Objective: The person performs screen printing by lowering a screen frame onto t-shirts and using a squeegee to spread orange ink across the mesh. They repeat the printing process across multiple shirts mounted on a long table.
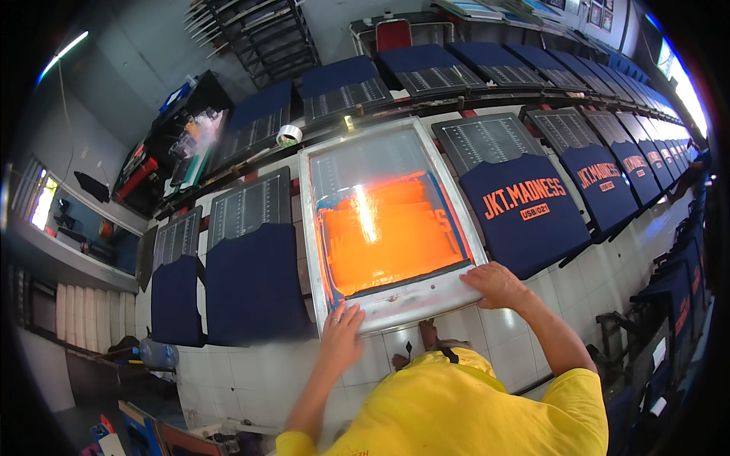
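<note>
While left hand (344,332) and right hand (496,286) grip the screen frame (407,305) by its near corners, smudging threatens.
A sideways slip could smear orange ink (372,262).

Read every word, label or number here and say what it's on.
I won't quote text, only place it.
Frame: faint letters in orange ink.
Navy shirt, right of it: large orange lettering, small boxed line below; readable.
Farther shirts: similar print, most distant too small.
Yellow shirt: lettering cut off below.
</note>
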